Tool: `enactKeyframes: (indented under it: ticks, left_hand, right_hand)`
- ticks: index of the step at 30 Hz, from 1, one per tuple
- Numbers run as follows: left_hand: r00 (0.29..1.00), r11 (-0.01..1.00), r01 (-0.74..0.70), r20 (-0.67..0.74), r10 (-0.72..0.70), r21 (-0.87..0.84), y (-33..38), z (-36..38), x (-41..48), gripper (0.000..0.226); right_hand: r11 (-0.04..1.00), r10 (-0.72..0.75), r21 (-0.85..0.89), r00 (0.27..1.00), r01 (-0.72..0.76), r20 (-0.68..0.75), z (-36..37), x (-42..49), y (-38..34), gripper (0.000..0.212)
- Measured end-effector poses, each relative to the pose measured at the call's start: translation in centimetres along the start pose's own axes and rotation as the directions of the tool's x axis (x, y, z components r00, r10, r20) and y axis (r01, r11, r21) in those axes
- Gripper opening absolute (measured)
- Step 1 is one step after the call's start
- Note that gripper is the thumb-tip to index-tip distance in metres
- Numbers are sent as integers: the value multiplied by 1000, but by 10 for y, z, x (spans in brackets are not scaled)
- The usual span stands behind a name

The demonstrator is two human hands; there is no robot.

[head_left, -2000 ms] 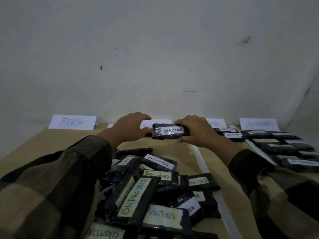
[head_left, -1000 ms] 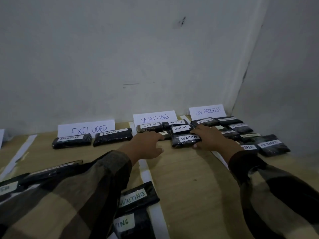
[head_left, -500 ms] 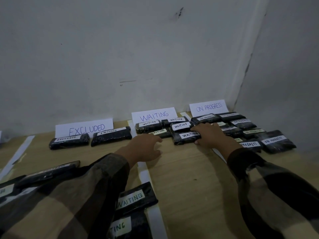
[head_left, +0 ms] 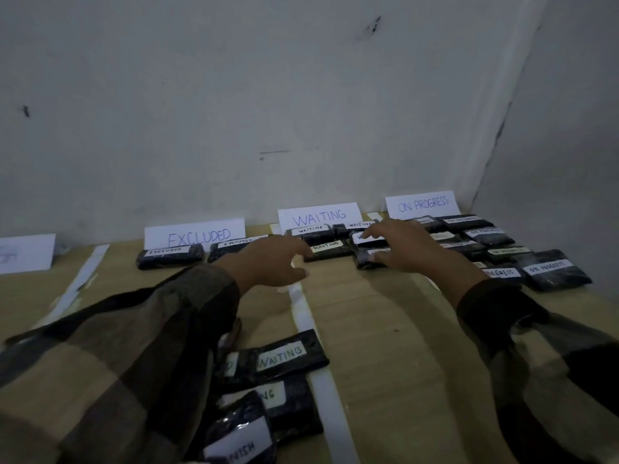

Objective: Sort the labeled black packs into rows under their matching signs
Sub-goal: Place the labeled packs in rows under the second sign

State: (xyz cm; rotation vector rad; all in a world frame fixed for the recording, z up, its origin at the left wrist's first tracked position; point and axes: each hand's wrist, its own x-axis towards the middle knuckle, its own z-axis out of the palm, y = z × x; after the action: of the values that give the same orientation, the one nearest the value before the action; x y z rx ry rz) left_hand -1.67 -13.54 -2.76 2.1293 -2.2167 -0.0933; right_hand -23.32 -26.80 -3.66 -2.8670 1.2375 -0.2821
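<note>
Fingers (head_left: pixel 378 232) of the right hand (head_left: pixel 402 249) are resting spread across black plastic WAITING-labelled packs (head_left: pixel 362 262); the left hand (head_left: pixel 271 262) is hovering loosely open, holding nothing.

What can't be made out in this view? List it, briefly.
Head view:
- Far-left sign: cut off by the left edge, writing too faint to read.
- Front pack in the WAITING row: label mostly covered by the right hand.
- Near pack reading NG: the label's start lies under another pack.
</note>
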Motion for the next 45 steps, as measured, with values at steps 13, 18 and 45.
enactKeyframes:
  ticks: [13,18,45]
  left_hand:
    - [988,998,58,142,-55,-19,-38,-7,-82,36]
    - [980,996,84,185,-74,-42,-47,-8,-107,34]
    - [965,869,227,219,-141,-440,-88,-30,-182,17]
  right_hand:
    - [941,-308,184,944,283,121,3,-39,-141,37]
    - [920,-375,195,910,341,180,10,-54,-176,36]
    - [696,-292,715,937,72,190,10,-54,-217,17]
